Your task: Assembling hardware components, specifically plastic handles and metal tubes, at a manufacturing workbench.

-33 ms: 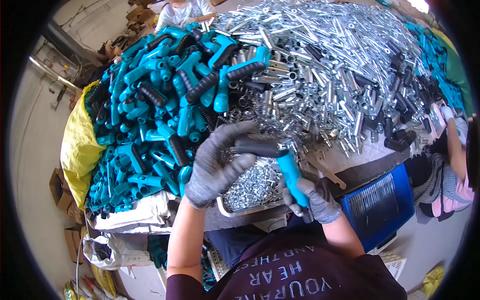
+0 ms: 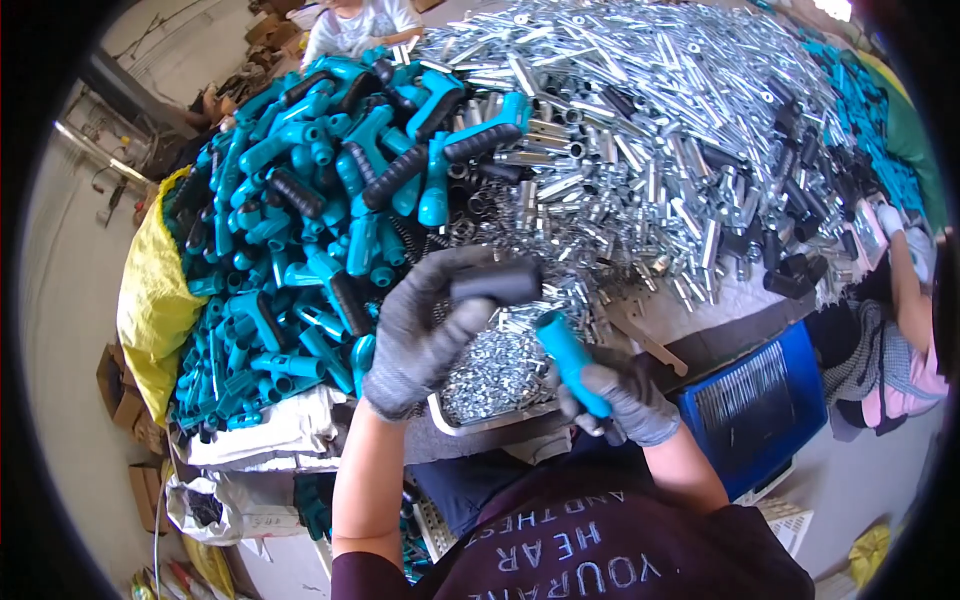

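Above the tray of screws (image 2: 490,375) — left hand (image 2: 425,335) clenched around black grip sleeve (image 2: 497,283); right hand (image 2: 625,400) grasping teal handle (image 2: 567,357).

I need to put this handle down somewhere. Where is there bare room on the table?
Hardly any. One bare strip lies between the silver tube heap and the blue crate, right of the right hand. The teal handle pile and tray are crowded.

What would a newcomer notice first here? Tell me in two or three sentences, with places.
First, the huge heap of shiny metal tubes across the upper right of the table, beside a pile of teal plastic handles on the left. In front, the gloved left hand grips a black sleeve, and the gloved right hand holds a teal handle over a tray of small metal rings.
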Demonstrator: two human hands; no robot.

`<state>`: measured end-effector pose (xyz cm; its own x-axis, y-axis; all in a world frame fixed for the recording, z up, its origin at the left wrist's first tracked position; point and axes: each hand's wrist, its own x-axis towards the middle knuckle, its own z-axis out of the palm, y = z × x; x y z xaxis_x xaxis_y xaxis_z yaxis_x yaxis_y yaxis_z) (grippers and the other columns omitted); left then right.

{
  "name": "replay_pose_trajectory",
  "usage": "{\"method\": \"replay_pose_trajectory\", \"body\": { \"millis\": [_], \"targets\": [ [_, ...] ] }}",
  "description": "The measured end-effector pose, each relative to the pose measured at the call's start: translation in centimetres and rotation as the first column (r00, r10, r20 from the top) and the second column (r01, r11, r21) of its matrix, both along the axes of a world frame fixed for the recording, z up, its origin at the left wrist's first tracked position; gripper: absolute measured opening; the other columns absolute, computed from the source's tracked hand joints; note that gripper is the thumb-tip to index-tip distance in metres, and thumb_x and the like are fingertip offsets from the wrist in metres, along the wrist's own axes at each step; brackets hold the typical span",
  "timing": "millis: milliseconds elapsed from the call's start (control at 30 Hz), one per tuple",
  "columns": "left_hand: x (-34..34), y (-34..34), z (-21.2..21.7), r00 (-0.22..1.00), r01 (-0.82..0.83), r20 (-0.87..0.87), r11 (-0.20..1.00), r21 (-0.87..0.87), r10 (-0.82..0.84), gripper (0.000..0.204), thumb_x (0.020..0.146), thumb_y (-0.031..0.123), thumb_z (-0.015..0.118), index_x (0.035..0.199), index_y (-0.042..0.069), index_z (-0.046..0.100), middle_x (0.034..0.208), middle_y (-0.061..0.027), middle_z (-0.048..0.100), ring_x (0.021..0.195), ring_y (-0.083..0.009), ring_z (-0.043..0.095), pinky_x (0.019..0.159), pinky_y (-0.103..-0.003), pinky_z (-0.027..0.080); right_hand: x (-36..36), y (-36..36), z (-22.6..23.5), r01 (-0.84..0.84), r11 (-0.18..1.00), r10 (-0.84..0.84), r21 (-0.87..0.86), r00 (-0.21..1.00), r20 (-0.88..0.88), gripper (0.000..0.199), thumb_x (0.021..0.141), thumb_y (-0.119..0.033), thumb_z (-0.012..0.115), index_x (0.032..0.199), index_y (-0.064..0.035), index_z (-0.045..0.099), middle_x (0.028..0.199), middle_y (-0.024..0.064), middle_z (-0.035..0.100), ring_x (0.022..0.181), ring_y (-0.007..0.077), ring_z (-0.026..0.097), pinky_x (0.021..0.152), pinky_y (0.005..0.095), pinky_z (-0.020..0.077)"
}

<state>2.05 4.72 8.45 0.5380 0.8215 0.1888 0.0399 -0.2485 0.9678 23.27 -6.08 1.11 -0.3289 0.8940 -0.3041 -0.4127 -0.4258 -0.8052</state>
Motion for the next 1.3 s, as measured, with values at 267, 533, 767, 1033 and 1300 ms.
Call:
{"method": "replay_pose_trajectory", "body": {
  "millis": [267, 533, 767, 1033, 1300],
  "targets": [
    [3.6, -3.2, -2.6, 0.995, 0.099, 0.034, 0.924, -0.368, -0.094, 0.049, 0.085, 0.029, 0.078, 0.120, 0.003, 0.054, 0.108, -0.0061, 0.060, 0.106, -0.0156, 0.055, 0.094, -0.032, 0.044, -1.6, -1.1, -1.1, 0.024, 0.971, -0.071, 0.237, 0.979, 0.192, 0.046, 0.096, -0.047, 0.059, 0.115, -0.0056, 0.060, 0.078, -0.0010, 0.057, 0.062, 0.0064, 0.051, 0.058, 0.0237, 0.0428],
    [6.2, -3.5, -3.2, 0.955, 0.066, 0.290, 0.915, -0.398, 0.058, 0.075, 0.085, 0.031, 0.073, 0.144, 0.000, 0.040, 0.135, -0.0178, 0.054, 0.124, -0.0286, 0.054, 0.108, -0.043, 0.040, -0.2, -1.5, -0.9, 0.084, 0.969, -0.136, 0.232, 0.966, 0.218, 0.052, 0.095, -0.047, 0.060, 0.123, -0.0024, 0.057, 0.081, 0.0007, 0.059, 0.066, 0.0066, 0.052, 0.060, 0.0244, 0.0440],
    [8.3, -4.8, -3.0, 0.913, 0.041, 0.378, 0.888, -0.458, 0.154, 0.091, 0.085, 0.029, 0.075, 0.155, 0.007, 0.021, 0.133, -0.0164, 0.054, 0.115, -0.0259, 0.058, 0.101, -0.043, 0.045, -0.7, -2.2, -1.7, 0.254, 0.932, -0.296, 0.257, 0.945, 0.139, 0.053, 0.096, -0.044, 0.060, 0.128, -0.0019, 0.054, 0.084, 0.0009, 0.059, 0.071, 0.0090, 0.053, 0.065, 0.0272, 0.0463],
    [10.1, -6.0, -3.5, 0.903, 0.190, 0.430, 0.904, -0.383, -0.008, 0.094, 0.086, 0.023, 0.073, 0.158, 0.018, 0.013, 0.135, -0.0119, 0.047, 0.113, -0.0242, 0.054, 0.101, -0.040, 0.043, 0.0, -2.7, -0.9, 0.412, 0.867, -0.424, 0.280, 0.905, -0.022, 0.048, 0.094, -0.049, 0.059, 0.116, -0.0061, 0.058, 0.072, -0.0027, 0.058, 0.052, 0.0043, 0.050, 0.046, 0.0206, 0.0392],
    [7.3, -5.1, -3.8, 0.974, 0.047, -0.223, 0.926, 0.374, 0.041, 0.066, 0.091, 0.026, 0.062, 0.142, -0.007, 0.038, 0.126, -0.0296, 0.056, 0.118, -0.0445, 0.055, 0.104, -0.047, 0.041, 1.2, -2.7, -0.9, 0.287, 0.950, -0.297, 0.119, 0.953, 0.069, 0.058, 0.092, -0.060, 0.056, 0.109, -0.0056, 0.059, 0.068, 0.0014, 0.060, 0.048, 0.0073, 0.053, 0.042, 0.0209, 0.0405]
  ]
}}
